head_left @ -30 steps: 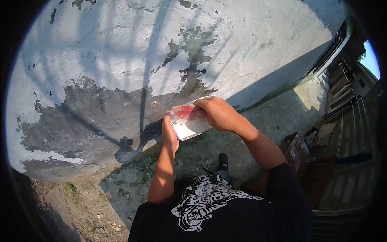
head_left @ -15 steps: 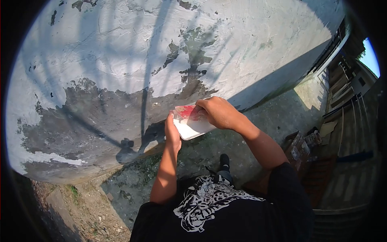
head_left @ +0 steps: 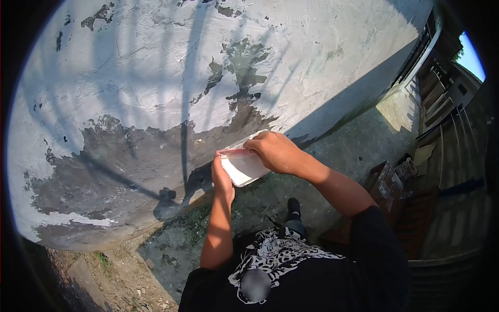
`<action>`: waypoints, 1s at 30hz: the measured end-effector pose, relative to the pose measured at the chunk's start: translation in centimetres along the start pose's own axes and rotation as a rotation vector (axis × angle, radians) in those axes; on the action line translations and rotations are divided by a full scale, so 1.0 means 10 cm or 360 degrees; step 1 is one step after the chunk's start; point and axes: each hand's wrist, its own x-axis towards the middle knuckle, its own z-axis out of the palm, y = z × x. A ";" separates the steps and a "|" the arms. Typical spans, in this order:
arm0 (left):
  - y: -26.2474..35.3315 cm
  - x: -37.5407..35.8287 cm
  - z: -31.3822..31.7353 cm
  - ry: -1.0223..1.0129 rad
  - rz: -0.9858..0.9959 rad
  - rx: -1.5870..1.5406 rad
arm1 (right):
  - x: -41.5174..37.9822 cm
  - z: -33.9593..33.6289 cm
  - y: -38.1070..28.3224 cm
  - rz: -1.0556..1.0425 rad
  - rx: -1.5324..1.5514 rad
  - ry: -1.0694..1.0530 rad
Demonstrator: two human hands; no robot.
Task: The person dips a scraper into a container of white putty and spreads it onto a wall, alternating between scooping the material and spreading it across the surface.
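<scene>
A shallow white rectangular tray [head_left: 244, 172] is held in front of my torso, close to the wall. My left hand [head_left: 222, 179] grips its left end, thumb up at the near corner of the rim. Above the tray, my right hand [head_left: 276, 152] has its fingers closed on a red scraper [head_left: 236, 152]. The scraper appears as a thin, whitish-smeared red strip, almost edge-on, lying over the tray's far part. Pale marks dot my right hand, and it covers the tray's right end.
The white wall [head_left: 150, 67] ahead has a large bare grey patch [head_left: 135, 161] low down. Concrete ground [head_left: 343, 151] runs along its base, with rubble and soil [head_left: 130, 281] at lower left. A pile of odds and ends [head_left: 387, 179] stands at the right.
The red scraper has tipped from showing its broad, smeared face to nearly edge-on over the tray. My right hand turned with it; my left hand kept its hold. The view shifted slightly.
</scene>
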 end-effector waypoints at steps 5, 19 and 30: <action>0.09 -0.04 -0.08 0.0068 -0.0056 -0.0065 | -0.18 0.01 -0.14 -0.0264 -0.0003 -0.0176; 0.02 -0.05 -0.06 0.0007 -0.0005 -0.0146 | -0.01 0.00 -0.02 -0.0118 0.0115 -0.0216; 0.12 -0.30 0.01 0.0209 0.0025 0.0023 | 0.02 -0.17 -0.13 -0.0029 0.0226 0.0078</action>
